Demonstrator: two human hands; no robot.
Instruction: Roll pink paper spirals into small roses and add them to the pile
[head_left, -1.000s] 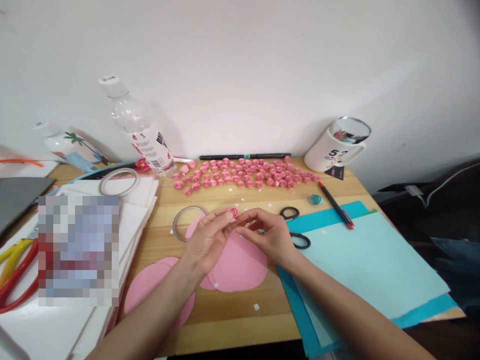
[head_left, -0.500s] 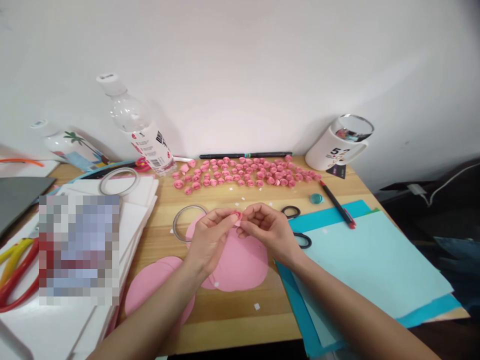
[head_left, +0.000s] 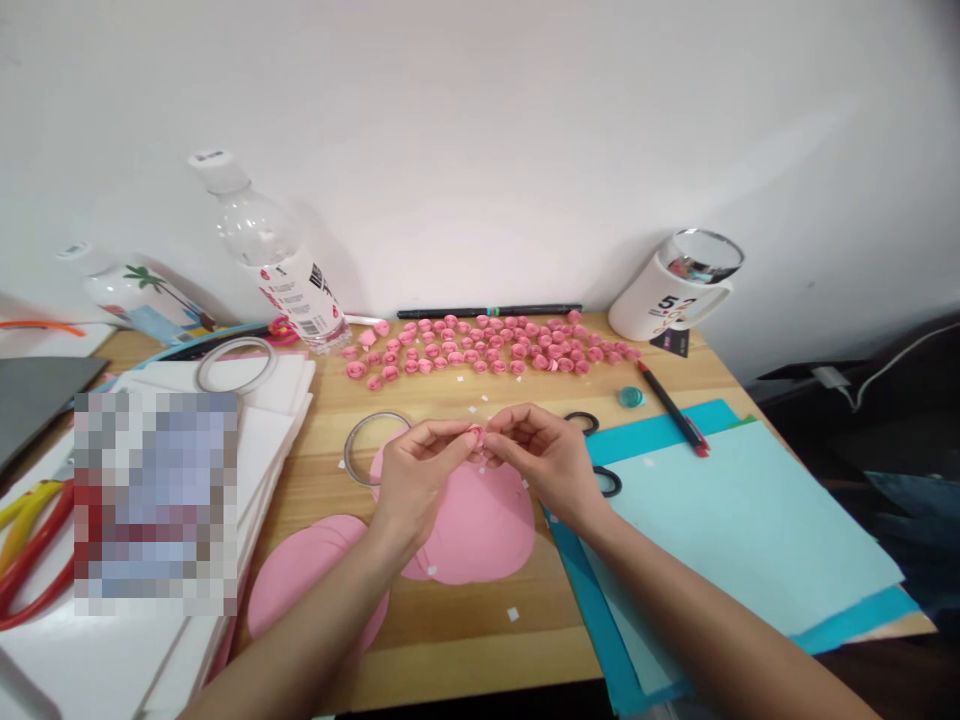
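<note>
Both hands meet over the middle of the wooden desk (head_left: 450,630). My left hand (head_left: 417,478) pinches a small rolled pink paper rose (head_left: 475,434) between thumb and fingers. My right hand (head_left: 541,456) has its fingertips closed on the same rose from the right. Under the hands lie pink paper circles (head_left: 480,530). Several finished pink roses (head_left: 487,350) sit in rows near the wall. A tape ring (head_left: 361,440) lies just left of my left hand, and black scissors (head_left: 600,470) show partly behind my right hand.
Light and dark blue paper sheets (head_left: 735,530) cover the right side, with a red-and-black pen (head_left: 671,405) on them. A white mug (head_left: 675,290) stands at back right, two plastic bottles (head_left: 270,255) at back left. White sheets (head_left: 255,430) with another tape ring are stacked left.
My right hand has moved left and closed its fingertips on the rose held by my left hand. Both hands have drawn together and slightly lower.
</note>
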